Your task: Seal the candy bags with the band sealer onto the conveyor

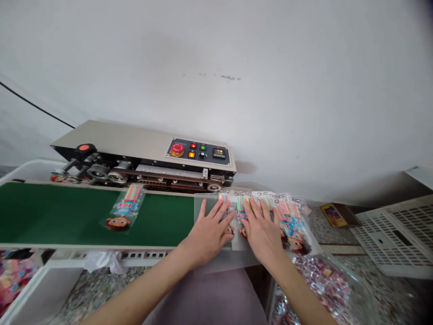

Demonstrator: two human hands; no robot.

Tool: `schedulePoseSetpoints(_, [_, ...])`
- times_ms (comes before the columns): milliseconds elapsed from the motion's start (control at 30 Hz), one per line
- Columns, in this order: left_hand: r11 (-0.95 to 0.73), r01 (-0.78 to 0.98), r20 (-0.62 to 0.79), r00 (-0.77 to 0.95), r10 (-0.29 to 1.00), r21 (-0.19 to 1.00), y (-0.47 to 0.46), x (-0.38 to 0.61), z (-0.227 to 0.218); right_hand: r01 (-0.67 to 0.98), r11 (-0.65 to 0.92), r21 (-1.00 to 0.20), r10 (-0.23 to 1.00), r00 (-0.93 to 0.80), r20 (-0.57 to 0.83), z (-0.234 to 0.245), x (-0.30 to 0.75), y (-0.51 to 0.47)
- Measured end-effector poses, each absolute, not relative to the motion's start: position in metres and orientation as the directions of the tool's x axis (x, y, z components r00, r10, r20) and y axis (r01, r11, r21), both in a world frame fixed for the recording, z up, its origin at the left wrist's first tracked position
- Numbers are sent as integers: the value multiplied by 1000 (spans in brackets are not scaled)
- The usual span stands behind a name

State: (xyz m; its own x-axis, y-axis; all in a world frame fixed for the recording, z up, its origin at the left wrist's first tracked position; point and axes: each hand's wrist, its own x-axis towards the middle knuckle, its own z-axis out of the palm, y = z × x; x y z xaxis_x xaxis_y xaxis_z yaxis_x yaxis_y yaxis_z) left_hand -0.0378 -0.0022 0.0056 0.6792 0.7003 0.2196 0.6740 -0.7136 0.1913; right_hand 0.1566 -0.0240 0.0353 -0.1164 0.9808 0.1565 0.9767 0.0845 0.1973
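My left hand [208, 234] lies with spread fingers over a clear packet of striped candy sticks [223, 197], beside the end of the green conveyor belt [67, 212]. My right hand [262, 228] rests flat, fingers apart, on neighbouring packets in the same row. More candy packets [294, 225] with a cartoon face overlap to its right. Farther left on the belt sits a single candy packet [125, 207], away from both hands. Behind the belt stands a band sealing machine [128, 140] with rollers and a brown band.
A control panel [199, 151] with a red stop button and lit switches faces me. Below right is a clear bag of shiny wrapped pieces [321, 289]. A white plastic crate [389, 239] leans at the right near a small open box [338, 215]. Pink packets [15, 275] fill the lower left.
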Motion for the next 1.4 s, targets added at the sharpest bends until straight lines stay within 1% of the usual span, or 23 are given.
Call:
schedulePoseSetpoints(167, [-673, 726, 151, 657, 739, 142, 1, -72, 16, 989, 107, 103, 979, -123, 160, 39, 131, -18])
schedulePoseSetpoints(267, [-611, 781, 140, 595, 791, 130, 4, -88, 27, 990, 123, 75, 982, -133, 137, 45, 124, -19])
schedulePoseSetpoints(367, [-577, 802, 170, 554, 815, 156, 5, -83, 41, 989, 118, 90, 984, -129, 126, 52, 124, -21])
schedulePoseSetpoints(500, [-703, 675, 197, 675, 711, 225, 6, -48, 40, 988, 91, 128, 986, -107, 128, 61, 131, -21])
schedulePoseSetpoints(600, [-734, 636, 201, 707, 678, 237, 9, -33, 24, 983, 102, 151, 990, -114, 79, 62, 138, -19])
schedulePoseSetpoints(733, [-715, 663, 132, 706, 696, 225, 15, -40, 21, 980, 96, 171, 994, -103, 30, 57, 148, -19])
schedulePoseSetpoints(867, [-695, 696, 58, 698, 714, 183, 15, -38, 34, 981, 119, 151, 990, -128, 52, 49, 152, -20])
schedulePoseSetpoints(1000, [-700, 686, 107, 695, 711, 199, 10, -25, 21, 981, 107, 164, 988, -123, 91, 50, 156, -23])
schedulePoseSetpoints(1133, [-668, 724, 180, 644, 744, 171, 6, -31, 1, 977, 127, 169, 989, -139, 56, 52, 157, -27])
schedulePoseSetpoints(1267, [-642, 748, 149, 624, 767, 171, 7, -54, 1, 983, 138, 125, 987, -147, 65, 46, 143, -24])
schedulePoseSetpoints(1400, [-554, 819, 99, 545, 832, 148, 9, -82, 18, 980, 191, 56, 976, -196, 94, 47, 122, -18])
